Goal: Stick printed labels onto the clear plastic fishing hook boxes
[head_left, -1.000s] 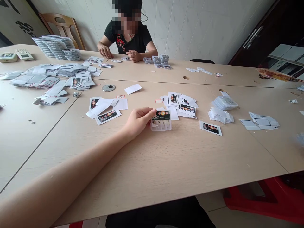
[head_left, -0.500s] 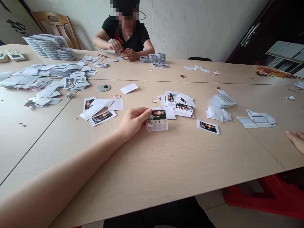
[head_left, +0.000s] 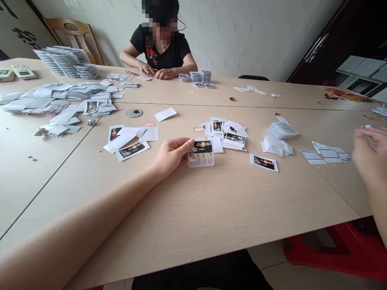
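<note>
My left hand (head_left: 175,155) is closed around the left edge of a small clear plastic box (head_left: 200,154), thumb on top. The box has several compartments with thin, hook-like pieces in them and a black label with an orange burst. At the right edge, my right hand (head_left: 370,151) is raised over the table, blurred by motion; whether its fingers hold anything cannot be made out. Just left of it lie white cards with black lines (head_left: 329,153). Behind the box is a pile of black-printed cards (head_left: 234,139), and a single printed card (head_left: 264,162) lies to its right.
Clear packets (head_left: 281,129) lie at the right, white slips (head_left: 121,141) and printed cards at the left. Farther back stand a heap of packets (head_left: 63,94) and tall stacks (head_left: 65,62). Opposite, a person (head_left: 163,48) works beside small stacked boxes (head_left: 201,76). A red stool (head_left: 341,253) is below.
My right hand has come further into view at the right edge and risen. The left hand keeps the box in nearly the same place. The person opposite has lowered their hands to the table.
</note>
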### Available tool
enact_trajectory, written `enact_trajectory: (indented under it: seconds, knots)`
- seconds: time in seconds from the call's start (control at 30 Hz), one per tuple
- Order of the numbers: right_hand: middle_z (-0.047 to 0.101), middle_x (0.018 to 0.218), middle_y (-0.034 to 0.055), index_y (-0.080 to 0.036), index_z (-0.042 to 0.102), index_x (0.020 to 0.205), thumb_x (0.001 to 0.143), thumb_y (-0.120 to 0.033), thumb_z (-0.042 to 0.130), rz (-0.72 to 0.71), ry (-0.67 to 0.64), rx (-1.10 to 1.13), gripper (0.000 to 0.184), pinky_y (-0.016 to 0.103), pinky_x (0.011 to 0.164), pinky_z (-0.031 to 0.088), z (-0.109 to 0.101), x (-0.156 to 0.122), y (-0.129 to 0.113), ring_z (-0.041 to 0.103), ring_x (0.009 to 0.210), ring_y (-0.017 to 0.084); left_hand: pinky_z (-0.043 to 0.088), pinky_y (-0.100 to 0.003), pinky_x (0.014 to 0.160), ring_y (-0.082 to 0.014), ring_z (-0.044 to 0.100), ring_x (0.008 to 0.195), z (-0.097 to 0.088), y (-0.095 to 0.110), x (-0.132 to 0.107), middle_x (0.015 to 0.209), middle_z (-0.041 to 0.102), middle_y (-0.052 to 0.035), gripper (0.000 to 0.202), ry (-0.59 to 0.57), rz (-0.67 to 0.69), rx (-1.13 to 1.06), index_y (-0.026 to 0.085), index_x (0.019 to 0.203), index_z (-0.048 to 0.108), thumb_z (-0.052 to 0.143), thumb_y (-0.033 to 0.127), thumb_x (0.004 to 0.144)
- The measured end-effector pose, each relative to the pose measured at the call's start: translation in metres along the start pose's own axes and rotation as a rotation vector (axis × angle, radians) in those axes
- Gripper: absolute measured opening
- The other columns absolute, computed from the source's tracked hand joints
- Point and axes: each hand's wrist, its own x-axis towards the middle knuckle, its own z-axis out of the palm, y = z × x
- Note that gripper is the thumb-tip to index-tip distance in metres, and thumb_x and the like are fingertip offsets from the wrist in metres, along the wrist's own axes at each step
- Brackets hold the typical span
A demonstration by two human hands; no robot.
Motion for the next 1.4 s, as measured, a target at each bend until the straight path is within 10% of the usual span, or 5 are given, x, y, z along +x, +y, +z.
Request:
enact_trajectory:
  seconds: [0.2,0.4,0.53,0.8,1.4]
  knots:
    - [0.064,0.11,0.0116,-0.018,0.066,0.092,0.084,-0.034,0.055,-0.012,-0.753,0.859,0.021,0.028,0.062,0.049,0.011,-0.07,-0.166,0.064,0.081,0.017,0.047,-0.027,0.065,-0.0166,0.059,0.074,0.0,0.0,-0.002,0.09,0.069,-0.0084,0.045,-0.007,-0.015,-0.02,0.014,0.093,0.069,0.054,0.055,0.082]
    - [0.057,0.067,0.0019,-0.017,0.06,0.083,0.083,-0.066,0.043,0.015,-1.486,0.872,0.052,0.023,0.037,0.03,0.041,-0.15,-0.244,0.045,0.041,0.008,0.047,-0.026,0.061,-0.015,0.058,0.069,0.002,0.002,-0.004,0.083,0.068,-0.0066,0.044,0.002,0.003,-0.039,0.014,0.097,0.07,0.056,0.053,0.081]
    - [0.04,0.05,-0.0035,-0.019,0.046,0.06,0.083,-0.064,0.048,-0.007,-1.365,1.001,0.051,0.023,0.04,0.032,0.047,-0.171,-0.256,0.038,0.042,0.009,0.047,-0.025,0.061,-0.0142,0.056,0.067,0.004,0.002,-0.005,0.08,0.067,-0.0055,0.043,0.007,0.038,0.011,0.013,0.096,0.07,0.055,0.051,0.083]
    - [0.061,0.077,0.0027,-0.018,0.061,0.077,0.089,-0.05,0.05,0.145,-1.464,1.373,0.036,0.032,0.073,0.049,0.046,-0.175,-0.248,0.059,0.073,0.016,0.049,-0.024,0.062,-0.0121,0.057,0.064,0.003,0.0,-0.005,0.077,0.063,-0.004,0.039,-0.175,0.045,-0.006,0.014,0.1,0.063,0.051,0.048,0.086]
    - [0.055,0.08,0.0009,-0.021,0.05,0.108,0.087,-0.038,0.055,-0.079,-1.417,1.151,0.027,0.019,0.036,0.036,0.037,-0.178,-0.239,0.048,0.052,0.008,0.05,-0.025,0.059,-0.0123,0.057,0.063,0.002,-0.005,-0.004,0.081,0.061,-0.0042,0.037,-0.24,0.095,0.053,0.014,0.112,0.054,0.054,0.04,0.087]
